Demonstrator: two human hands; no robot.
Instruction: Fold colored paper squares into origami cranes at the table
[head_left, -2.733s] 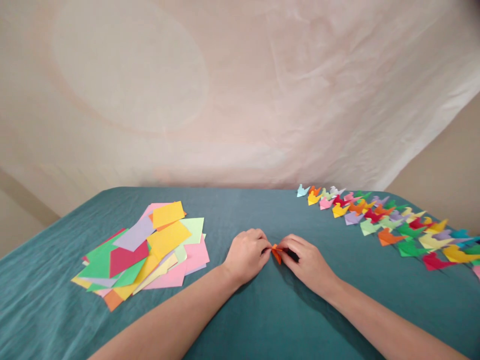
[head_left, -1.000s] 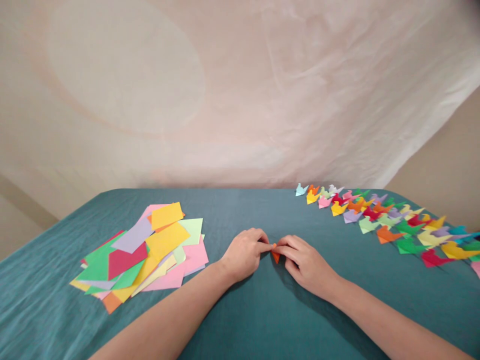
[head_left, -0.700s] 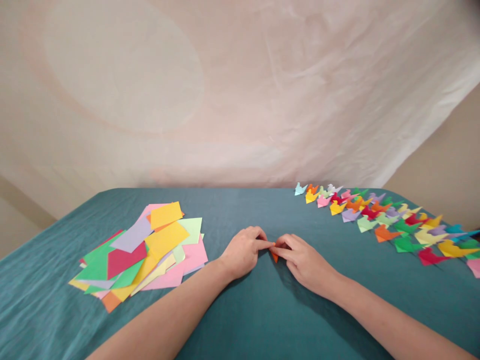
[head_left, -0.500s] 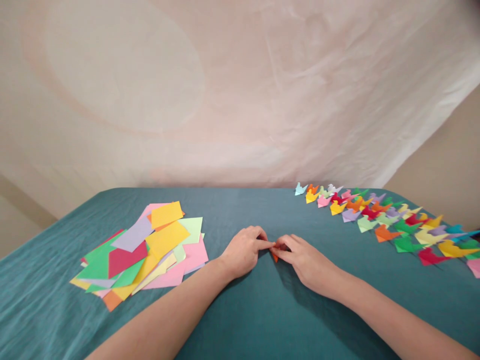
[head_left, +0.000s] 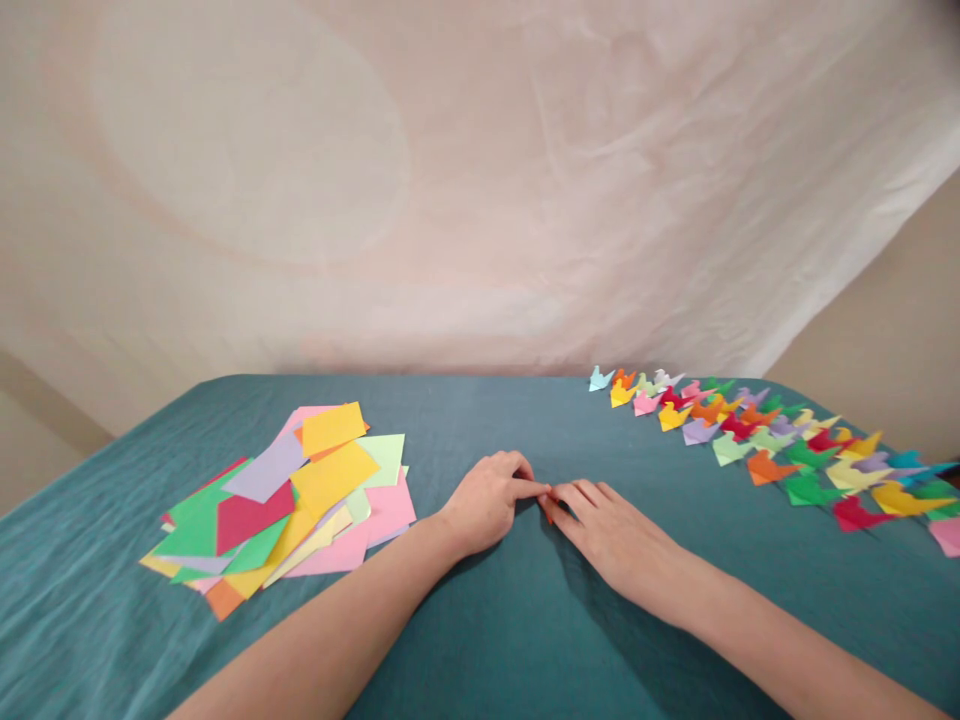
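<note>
Flat and open, right hand (head_left: 611,520) presses a small orange paper (head_left: 549,508) (folded, nearly hidden); left hand (head_left: 487,500) touches its edge; whether pinching, I cannot tell.

Both of your arms are bare. Your left forearm (head_left: 352,635) and right forearm (head_left: 772,655) show uncovered skin from the lower edge of the view to the wrists, smooth and slender. Your left hand (head_left: 486,507) and right hand (head_left: 613,528) are bare as well, with long, slim fingers; the nails are too small to make out.
</note>
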